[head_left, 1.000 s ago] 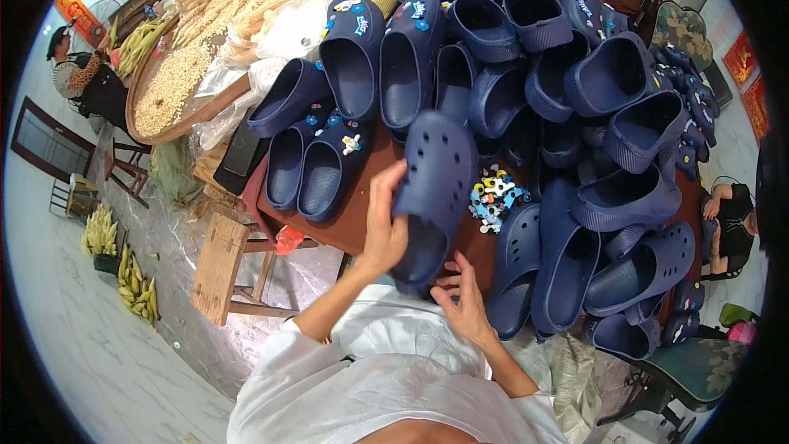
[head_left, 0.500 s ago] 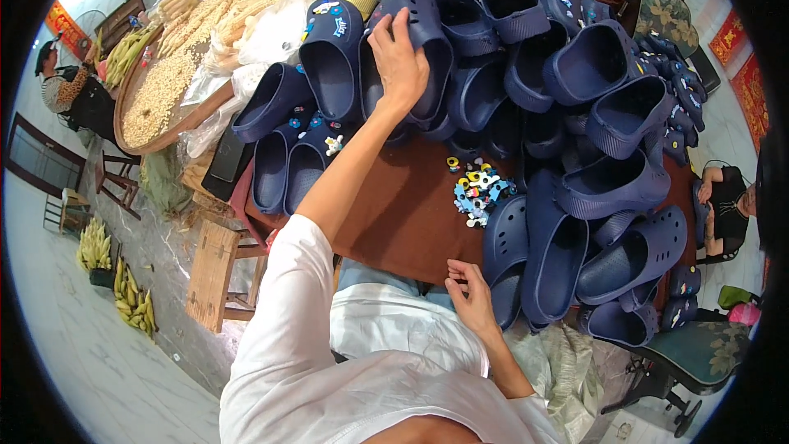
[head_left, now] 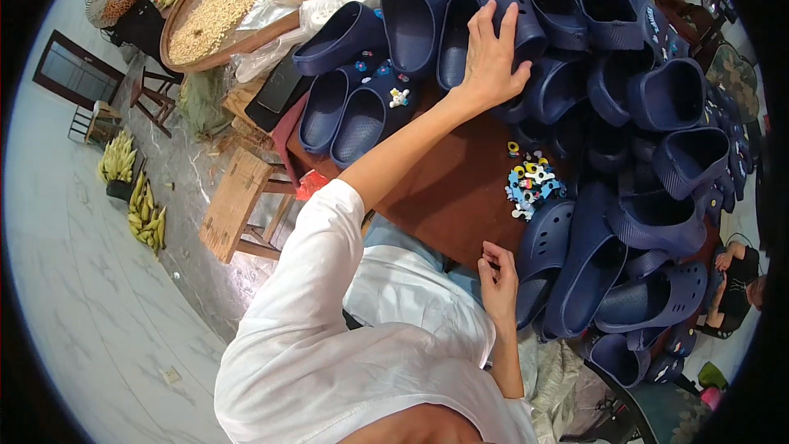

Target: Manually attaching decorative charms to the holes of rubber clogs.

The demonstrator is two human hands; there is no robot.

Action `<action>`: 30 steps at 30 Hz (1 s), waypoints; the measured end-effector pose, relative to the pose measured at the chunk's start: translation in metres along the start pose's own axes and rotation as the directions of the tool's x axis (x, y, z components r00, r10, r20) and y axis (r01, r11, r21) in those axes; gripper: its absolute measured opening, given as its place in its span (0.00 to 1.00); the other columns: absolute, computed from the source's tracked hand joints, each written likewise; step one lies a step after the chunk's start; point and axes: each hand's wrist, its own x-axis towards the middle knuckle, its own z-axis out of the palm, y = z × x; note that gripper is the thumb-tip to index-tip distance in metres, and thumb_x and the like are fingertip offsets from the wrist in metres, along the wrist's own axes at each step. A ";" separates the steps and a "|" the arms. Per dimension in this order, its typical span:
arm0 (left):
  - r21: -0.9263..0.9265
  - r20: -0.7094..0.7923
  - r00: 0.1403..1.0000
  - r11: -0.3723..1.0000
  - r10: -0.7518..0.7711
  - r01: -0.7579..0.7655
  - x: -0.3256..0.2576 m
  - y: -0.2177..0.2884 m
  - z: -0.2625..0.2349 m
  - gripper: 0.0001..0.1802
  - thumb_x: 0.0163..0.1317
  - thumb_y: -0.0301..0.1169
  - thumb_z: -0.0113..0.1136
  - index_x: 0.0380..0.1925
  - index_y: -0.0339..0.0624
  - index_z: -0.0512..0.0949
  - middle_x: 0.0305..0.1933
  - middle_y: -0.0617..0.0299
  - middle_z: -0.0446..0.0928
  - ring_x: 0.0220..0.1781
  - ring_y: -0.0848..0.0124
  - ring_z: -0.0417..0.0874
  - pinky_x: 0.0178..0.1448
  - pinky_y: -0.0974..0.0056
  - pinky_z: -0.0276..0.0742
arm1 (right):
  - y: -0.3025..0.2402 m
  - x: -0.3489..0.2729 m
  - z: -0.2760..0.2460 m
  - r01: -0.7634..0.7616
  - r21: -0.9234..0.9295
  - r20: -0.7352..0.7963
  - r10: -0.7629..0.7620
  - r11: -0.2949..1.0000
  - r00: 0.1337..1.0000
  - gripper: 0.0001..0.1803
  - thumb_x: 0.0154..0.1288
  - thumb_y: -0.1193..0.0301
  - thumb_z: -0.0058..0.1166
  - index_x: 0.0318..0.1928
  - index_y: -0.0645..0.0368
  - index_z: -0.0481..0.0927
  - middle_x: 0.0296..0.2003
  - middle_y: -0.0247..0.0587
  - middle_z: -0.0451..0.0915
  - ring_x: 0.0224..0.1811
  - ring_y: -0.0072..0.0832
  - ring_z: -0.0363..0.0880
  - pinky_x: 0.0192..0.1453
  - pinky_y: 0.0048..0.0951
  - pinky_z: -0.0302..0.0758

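Fingers [head_left: 501, 29] of the left hand [head_left: 491, 57] are spread apart and pressed flat on a navy clog [head_left: 514, 16] at the top of the heap, the arm stretched out toward twelve o'clock from the body. A second ago this hand held a navy clog upright over the near edge of the brown table [head_left: 444, 197]; half a second ago it was already reaching up the pile, and now the palm lies on the shoe with nothing clamped in it, so the clog appears to have been laid among the others and the hand is only resting on or settling it. The shoe sits directly under the fingertips, with more navy clogs [head_left: 633, 222] crowding away toward three and five o'clock. The right hand [head_left: 499, 279] has stayed low at the near table edge, about six o'clock from the left hand, its fingers loosely curled together; whether they pinch anything small I cannot tell. Between the two hands, slightly toward three o'clock, lies a little cluster of colourful shoe charms [head_left: 530, 185] on the bare tabletop. At ten o'clock a round tray of grain [head_left: 218, 20] stands well apart, and bananas [head_left: 144, 214] lie on the floor at nine o'clock.
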 end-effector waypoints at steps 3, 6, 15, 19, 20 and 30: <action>-0.073 0.020 1.000 0.997 -0.017 0.019 -0.020 0.006 -0.021 0.46 0.49 0.30 0.71 0.70 0.40 0.60 0.69 0.33 0.54 0.69 0.36 0.56 0.71 0.43 0.60 | 0.001 0.001 -0.001 -0.005 0.000 -0.014 0.005 1.000 1.000 0.16 0.70 0.77 0.53 0.57 0.62 0.77 0.49 0.40 0.75 0.52 0.27 0.76 0.53 0.26 0.77; -0.066 0.127 0.990 0.995 -0.069 0.078 -0.048 -0.007 -0.057 0.38 0.52 0.27 0.68 0.65 0.42 0.68 0.66 0.38 0.61 0.67 0.41 0.62 0.71 0.46 0.62 | 0.002 0.001 0.001 -0.008 0.001 -0.019 0.008 1.000 1.000 0.15 0.70 0.78 0.53 0.56 0.62 0.78 0.49 0.37 0.74 0.52 0.24 0.75 0.53 0.24 0.76; 0.569 0.009 0.982 0.808 -0.189 0.150 -0.044 -0.160 -0.146 0.32 0.52 0.33 0.66 0.59 0.38 0.74 0.56 0.45 0.72 0.57 0.46 0.72 0.59 0.48 0.71 | 0.003 0.005 0.003 -0.007 -0.005 -0.011 0.007 1.000 1.000 0.15 0.70 0.76 0.54 0.55 0.61 0.79 0.49 0.42 0.75 0.52 0.30 0.78 0.52 0.29 0.78; 0.625 0.111 0.896 0.731 -0.431 0.274 -0.019 -0.185 -0.139 0.28 0.56 0.38 0.67 0.57 0.40 0.76 0.50 0.46 0.80 0.53 0.48 0.81 0.56 0.49 0.76 | 0.001 0.005 0.003 -0.042 -0.015 -0.019 0.041 0.999 0.999 0.14 0.70 0.76 0.54 0.55 0.62 0.79 0.49 0.42 0.76 0.52 0.31 0.78 0.53 0.29 0.79; 0.632 0.183 0.809 0.697 -0.559 0.338 -0.017 -0.188 -0.138 0.26 0.58 0.39 0.67 0.56 0.43 0.78 0.49 0.46 0.83 0.52 0.48 0.83 0.55 0.49 0.78 | 0.000 0.005 0.003 -0.042 -0.016 -0.023 0.041 0.999 0.999 0.14 0.70 0.76 0.54 0.55 0.62 0.79 0.49 0.42 0.76 0.52 0.31 0.78 0.53 0.29 0.79; 0.685 0.193 0.826 0.675 -0.530 0.274 -0.008 -0.169 -0.163 0.20 0.57 0.36 0.66 0.50 0.46 0.82 0.45 0.50 0.85 0.49 0.50 0.86 0.53 0.49 0.80 | 0.006 0.007 0.002 -0.051 -0.008 -0.015 0.051 0.999 0.999 0.15 0.70 0.76 0.54 0.55 0.61 0.79 0.49 0.43 0.76 0.51 0.30 0.79 0.53 0.29 0.79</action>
